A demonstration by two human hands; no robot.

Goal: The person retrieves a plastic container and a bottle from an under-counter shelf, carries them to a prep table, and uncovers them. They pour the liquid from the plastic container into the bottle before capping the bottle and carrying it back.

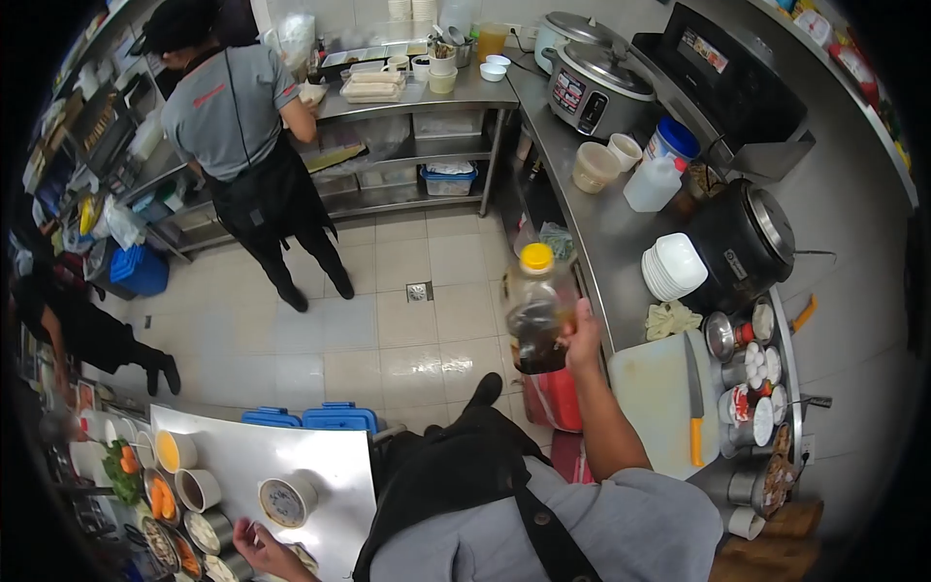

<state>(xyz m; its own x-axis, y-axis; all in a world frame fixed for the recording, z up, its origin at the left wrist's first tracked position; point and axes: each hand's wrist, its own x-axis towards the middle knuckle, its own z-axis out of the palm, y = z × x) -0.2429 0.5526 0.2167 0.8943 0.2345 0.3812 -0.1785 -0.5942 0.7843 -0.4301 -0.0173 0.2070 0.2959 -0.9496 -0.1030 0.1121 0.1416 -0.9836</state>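
Observation:
My right hand (580, 335) is wrapped round the side of a clear plastic jar (536, 301) with a yellow lid and dark contents. The jar is held upright in the air beside the right-hand counter, slightly blurred. At the lower left, my left hand (267, 551) hovers near the edge of a steel table (335, 456), fingers apart and nothing visible in them. Just beyond it stands a round white tub (288, 501) with something dark inside. Nearby are metal pots of pale food (207, 532) and a bowl of carrots (161, 497).
A cutting board (635, 393) with a yellow-handled knife (695, 407) lies on the right counter, near stacked white bowls (674, 267) and a black cooker (742, 242). A co-worker (233, 126) stands at the back counter; another person (73, 325) is at far left. Blue lids (339, 418) edge the table.

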